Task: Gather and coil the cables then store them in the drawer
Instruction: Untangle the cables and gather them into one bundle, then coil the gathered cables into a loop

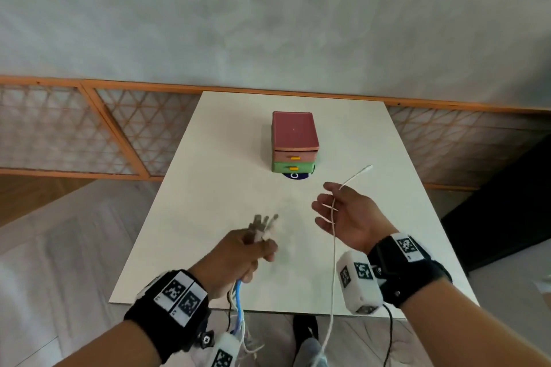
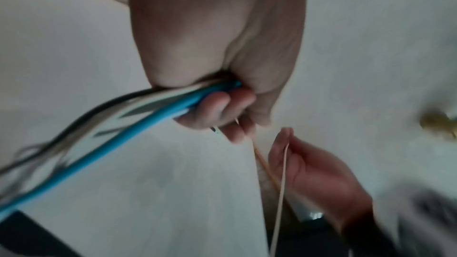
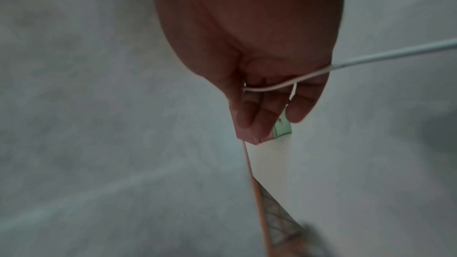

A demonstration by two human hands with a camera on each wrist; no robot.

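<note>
Cables (image 1: 238, 304) hang in a bundle from the left hand (image 1: 238, 256), their long axis running from the fist down past the near edge of the tabletop (image 1: 208, 188) toward the floor, with the plug ends sticking up and away out of the top of the fist. The left hand is curled tight round this bundle. A separate thin white cable (image 1: 333, 247) lies across the right hand (image 1: 346, 217), whose palm faces inward with fingers loosely bent; it runs almost straight down off the tabletop's edge, while its free connector end rises up and to the right, pointing toward the far right corner.

The bundle is a mix: a thick blue cable (image 2: 103, 144), a black one and pale white or grey ones, blurred in every view. The drawer unit (image 1: 294, 143) stands mid-tabletop, maroon-topped, with a pink drawer above a green one, both closed, each with a yellow handle.

Only the left wrist view separates the colours where they leave the fist. Only the right wrist view shows the white cable looped over the bent fingers (image 3: 259, 116), thumb beside it; whether it is pinched I cannot tell.
</note>
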